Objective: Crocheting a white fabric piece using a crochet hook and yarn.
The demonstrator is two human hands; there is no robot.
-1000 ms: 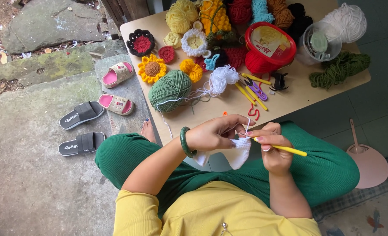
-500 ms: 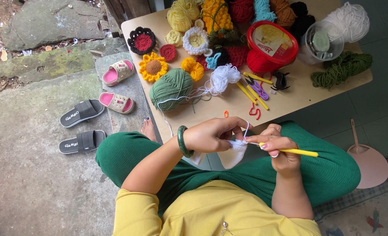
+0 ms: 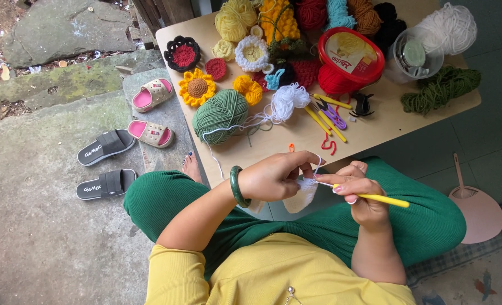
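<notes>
My left hand [image 3: 278, 176], with a dark green bangle on the wrist, pinches a small white crochet piece [image 3: 301, 194] over my lap. My right hand [image 3: 358, 189] grips a yellow crochet hook [image 3: 382, 199] whose tip meets the white piece. A white strand runs from the work up to a loose white yarn bundle [image 3: 287, 101] on the low wooden table [image 3: 296, 135]. I sit in green trousers and a yellow top.
On the table lie a green yarn ball [image 3: 220, 116], crochet flowers such as a sunflower [image 3: 196, 87], a red tub [image 3: 350, 58], spare hooks [image 3: 325, 116] and dark green yarn [image 3: 440, 87]. Pink sandals [image 3: 152, 95], black slides [image 3: 105, 147] on stone left. Pink fan [image 3: 478, 209] right.
Both hands have shifted slightly while working the white piece; the hook now points more level to the right. Nothing on the table has moved.
</notes>
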